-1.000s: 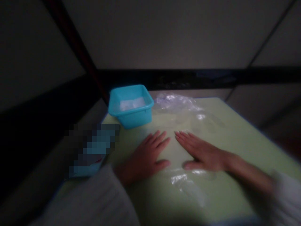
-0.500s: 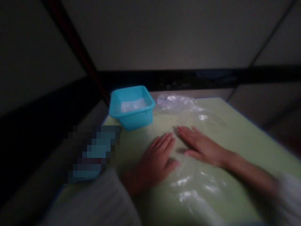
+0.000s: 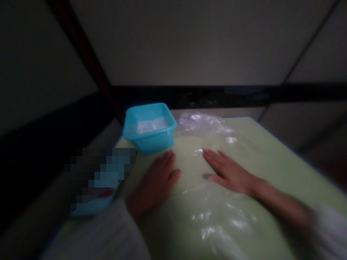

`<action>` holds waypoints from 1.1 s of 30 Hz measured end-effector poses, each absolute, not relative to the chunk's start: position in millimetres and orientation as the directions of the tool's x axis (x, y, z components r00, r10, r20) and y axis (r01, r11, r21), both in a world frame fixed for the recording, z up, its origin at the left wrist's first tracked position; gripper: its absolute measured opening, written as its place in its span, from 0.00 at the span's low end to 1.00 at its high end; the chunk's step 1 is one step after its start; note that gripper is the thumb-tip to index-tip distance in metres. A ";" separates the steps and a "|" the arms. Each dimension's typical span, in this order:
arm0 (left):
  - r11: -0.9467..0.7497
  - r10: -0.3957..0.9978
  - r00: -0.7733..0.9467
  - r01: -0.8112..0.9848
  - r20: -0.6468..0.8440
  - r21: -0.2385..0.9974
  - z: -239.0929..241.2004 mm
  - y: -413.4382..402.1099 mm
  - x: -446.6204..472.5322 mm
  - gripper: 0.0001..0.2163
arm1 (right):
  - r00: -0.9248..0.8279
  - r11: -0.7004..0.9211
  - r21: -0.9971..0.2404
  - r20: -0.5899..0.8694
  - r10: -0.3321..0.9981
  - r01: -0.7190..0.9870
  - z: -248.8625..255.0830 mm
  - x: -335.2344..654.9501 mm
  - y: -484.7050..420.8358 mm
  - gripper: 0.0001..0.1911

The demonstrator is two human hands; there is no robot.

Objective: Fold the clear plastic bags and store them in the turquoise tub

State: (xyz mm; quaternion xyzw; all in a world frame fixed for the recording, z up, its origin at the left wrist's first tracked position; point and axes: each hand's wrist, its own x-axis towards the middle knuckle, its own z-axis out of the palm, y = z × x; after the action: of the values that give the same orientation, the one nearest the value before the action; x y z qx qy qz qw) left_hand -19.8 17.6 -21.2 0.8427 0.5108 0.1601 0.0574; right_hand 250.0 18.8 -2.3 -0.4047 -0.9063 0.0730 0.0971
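A clear plastic sheet or bag (image 3: 217,216) lies spread over the yellow-green table (image 3: 276,155), shiny and wrinkled at its near and far parts. My left hand (image 3: 158,175) is palm down on the left side of it, fingers stretched out, just in front of the blue basin. My right hand (image 3: 229,171) rests flat on the plastic with the thumb apart from the fingers. Neither hand grips anything. Whether the left palm touches the plastic or the bare tabletop I cannot tell.
A turquoise plastic basin (image 3: 154,142) with something white and flat (image 3: 151,125) inside stands at the table's back left. A pixelated bluish object (image 3: 108,177) lies along the left edge. Light wall panels (image 3: 195,47) rise behind the table.
My left hand has slid left across the surface, away from the right hand. The right hand has stayed nearly in place. The view has tilted slightly.
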 end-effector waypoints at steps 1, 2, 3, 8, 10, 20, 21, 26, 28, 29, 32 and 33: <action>-0.447 0.889 0.384 0.842 0.248 0.302 -21.1 22.2 -21.1 0.21 | -0.648 0.658 -0.200 0.125 0.752 0.726 -2.4 250.0 18.6 0.39; -0.424 0.898 0.338 0.837 0.283 0.345 -20.9 26.7 -21.5 0.18 | -0.639 0.652 -0.190 0.134 0.758 0.734 -2.7 250.1 18.3 0.38; -0.404 0.904 0.296 0.831 0.309 0.382 -20.4 30.8 -21.3 0.16 | -0.629 0.645 -0.184 0.142 0.764 0.742 -3.1 250.2 18.1 0.38; -0.375 0.908 0.230 0.818 0.350 0.436 -16.9 42.2 -17.1 0.07 | -0.624 0.643 -0.205 0.155 0.766 0.738 -5.8 250.0 17.9 0.36; -0.364 0.910 0.211 0.817 0.357 0.446 -16.3 43.6 -16.4 0.06 | -0.625 0.648 -0.234 0.173 0.761 0.724 -5.8 249.5 18.0 0.34; -0.333 0.927 0.143 0.740 0.347 0.584 -13.1 38.8 -12.3 0.08 | -0.549 0.596 -0.523 0.263 0.793 0.610 4.1 252.5 15.4 0.29; -0.330 0.929 0.136 0.729 0.345 0.600 -11.6 37.1 -12.0 0.09 | -0.529 0.582 -0.562 0.278 0.802 0.588 5.3 252.4 15.1 0.29; -0.321 0.928 0.092 0.687 0.360 0.652 -6.4 31.4 -11.9 0.09 | -0.393 0.472 -0.710 0.291 0.872 0.522 11.3 249.0 14.2 0.26; -0.318 0.927 0.074 0.671 0.367 0.670 -8.5 32.1 -12.4 0.06 | -0.347 0.422 -0.762 0.274 0.897 0.490 12.7 247.3 14.3 0.25; -0.318 0.927 0.069 0.665 0.368 0.676 -10.5 33.1 -12.6 0.05 | -0.334 0.402 -0.783 0.262 0.905 0.475 13.0 246.7 14.4 0.25; -0.317 0.930 0.079 0.663 0.358 0.678 -16.9 37.0 -12.8 0.09 | -0.329 0.376 -0.810 0.242 0.913 0.449 12.8 245.6 15.1 0.25; -0.315 0.932 0.084 0.665 0.352 0.677 -18.0 38.1 -12.7 0.10 | -0.335 0.379 -0.810 0.241 0.911 0.448 12.4 245.4 15.3 0.25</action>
State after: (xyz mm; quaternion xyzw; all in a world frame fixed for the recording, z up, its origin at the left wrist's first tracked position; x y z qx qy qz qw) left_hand -12.7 38.1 -18.0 0.7152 0.5585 0.3823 0.1746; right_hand 245.4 15.3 12.4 -0.4531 -0.7498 0.3246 0.3566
